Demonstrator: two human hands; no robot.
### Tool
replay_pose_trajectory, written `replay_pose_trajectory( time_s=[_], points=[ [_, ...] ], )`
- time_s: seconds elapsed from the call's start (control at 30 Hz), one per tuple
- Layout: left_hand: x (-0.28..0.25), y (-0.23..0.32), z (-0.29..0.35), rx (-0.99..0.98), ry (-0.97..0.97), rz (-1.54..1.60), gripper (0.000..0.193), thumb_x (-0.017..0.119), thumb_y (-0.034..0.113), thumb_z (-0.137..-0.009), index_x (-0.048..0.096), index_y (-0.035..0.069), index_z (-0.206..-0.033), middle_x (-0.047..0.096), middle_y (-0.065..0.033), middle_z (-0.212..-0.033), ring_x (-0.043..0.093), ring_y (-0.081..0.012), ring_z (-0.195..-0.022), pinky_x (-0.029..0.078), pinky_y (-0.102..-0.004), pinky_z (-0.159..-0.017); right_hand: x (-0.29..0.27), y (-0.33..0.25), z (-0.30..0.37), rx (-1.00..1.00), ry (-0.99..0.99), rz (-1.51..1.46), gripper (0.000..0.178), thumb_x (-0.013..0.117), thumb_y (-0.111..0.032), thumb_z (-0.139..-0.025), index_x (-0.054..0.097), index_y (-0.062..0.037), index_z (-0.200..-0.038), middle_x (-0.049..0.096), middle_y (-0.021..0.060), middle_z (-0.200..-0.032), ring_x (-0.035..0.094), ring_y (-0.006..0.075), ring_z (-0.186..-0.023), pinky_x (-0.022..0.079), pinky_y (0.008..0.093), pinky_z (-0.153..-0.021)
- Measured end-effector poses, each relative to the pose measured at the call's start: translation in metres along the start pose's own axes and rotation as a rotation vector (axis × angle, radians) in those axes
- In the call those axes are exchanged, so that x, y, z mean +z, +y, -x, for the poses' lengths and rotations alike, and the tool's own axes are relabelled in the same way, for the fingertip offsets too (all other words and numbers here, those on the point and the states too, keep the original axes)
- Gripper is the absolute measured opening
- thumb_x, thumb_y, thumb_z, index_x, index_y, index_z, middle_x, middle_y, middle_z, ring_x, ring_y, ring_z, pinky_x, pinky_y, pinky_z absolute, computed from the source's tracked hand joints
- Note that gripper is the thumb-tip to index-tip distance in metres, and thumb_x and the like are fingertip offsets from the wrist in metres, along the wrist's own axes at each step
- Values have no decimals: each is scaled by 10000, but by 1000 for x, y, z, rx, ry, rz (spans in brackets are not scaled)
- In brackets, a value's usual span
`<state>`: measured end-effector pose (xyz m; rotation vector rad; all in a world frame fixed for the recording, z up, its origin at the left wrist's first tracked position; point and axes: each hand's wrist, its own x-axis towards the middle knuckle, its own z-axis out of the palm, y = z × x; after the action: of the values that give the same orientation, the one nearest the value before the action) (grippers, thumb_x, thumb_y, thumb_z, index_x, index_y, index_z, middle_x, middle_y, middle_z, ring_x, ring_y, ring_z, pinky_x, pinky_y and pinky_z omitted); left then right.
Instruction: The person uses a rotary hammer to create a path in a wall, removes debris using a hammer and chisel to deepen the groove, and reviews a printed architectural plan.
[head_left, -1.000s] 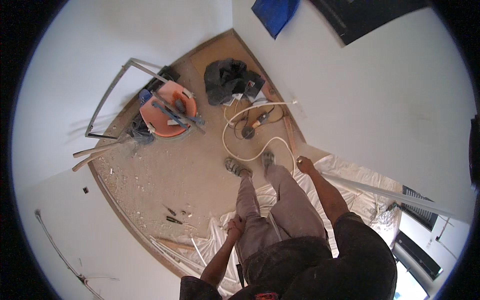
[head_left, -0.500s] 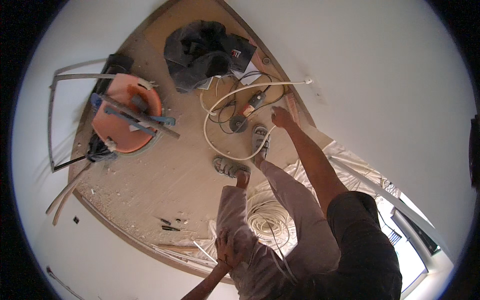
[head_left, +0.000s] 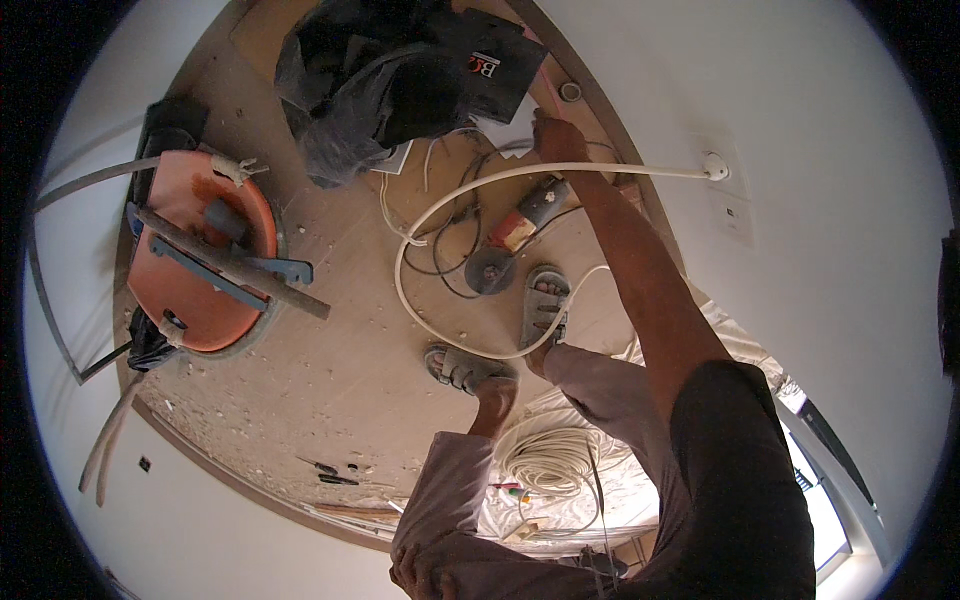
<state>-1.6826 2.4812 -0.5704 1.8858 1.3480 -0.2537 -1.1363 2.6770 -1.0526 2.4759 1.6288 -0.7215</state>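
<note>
My right arm stretches forward, and my right hand (head_left: 558,138) is low beside a white sheet (head_left: 512,126) and a dark flat box or bag (head_left: 500,62). Its fingers are mostly hidden behind the back of the hand. Just nearer, an angle grinder (head_left: 525,217) with a dark disc lies on the floor, its black cord looped about it. A white flexible conduit (head_left: 403,300) runs from a wall fitting, curves round the grinder and passes under my forearm. My left hand (head_left: 422,574) rests on my bent left knee, fingers laid over the trouser cloth.
At left stands an orange plastic tub (head_left: 150,275) with a blue tool and a pipe across it. A black plastic sheet or bag (head_left: 340,95) lies ahead. A coil of white cable (head_left: 550,458) is between my legs. Small hand tools (head_left: 335,474) and debris lie at lower left.
My right hand has moved forward, past the grinder to the white sheet. My body has leaned forward, so the grinder and black bag look nearer. The left hand stays on the knee.
</note>
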Motion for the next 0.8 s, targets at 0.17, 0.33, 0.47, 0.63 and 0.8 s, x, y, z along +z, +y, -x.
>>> replay_pose_trajectory(
  time_s=[0.17,0.33,0.47,0.63,0.8],
  points=[
    [-2,-23,-5,74,42,-163,398,499,267,-927,483,132,-1302,597,-209,-1132,577,-366,-983,428,-483,-828,6,16,1,398,14,-212,564,547,-408,-898,438,-29,-1300,644,255,-1032,629,392,-990,505,535,-808],
    [15,-1,2,-42,53,-106,406,518,285,-904,501,127,-1277,586,-204,-1149,551,-366,-1020,401,-499,-850,58,-33,-27,459,156,-252,659,671,-463,-800,459,-72,-1286,553,238,-1111,566,425,-1069,478,522,-856],
    [2,-16,-26,42,-19,-112,413,533,300,-885,516,123,-1257,576,-201,-1162,530,-366,-1049,379,-512,-868,63,15,-26,509,245,-394,733,691,-456,-780,418,-2,-1287,486,251,-1224,496,428,-1142,408,505,-939],
    [2,-12,-26,22,-33,-131,423,551,318,-861,535,118,-1233,564,-196,-1179,504,-366,-1086,351,-528,-890,49,8,-36,445,88,-946,822,673,-451,-790,341,54,-1347,432,260,-1345,422,426,-1245,315,498,-1064],
    [0,-6,-18,13,-33,-142,433,570,337,-837,554,113,-1208,553,-192,-1197,478,-366,-1123,324,-545,-912,52,-21,-29,368,315,-538,765,727,-436,-740,421,20,-1272,528,236,-1248,489,396,-1187,359,505,-1018]
  ],
)
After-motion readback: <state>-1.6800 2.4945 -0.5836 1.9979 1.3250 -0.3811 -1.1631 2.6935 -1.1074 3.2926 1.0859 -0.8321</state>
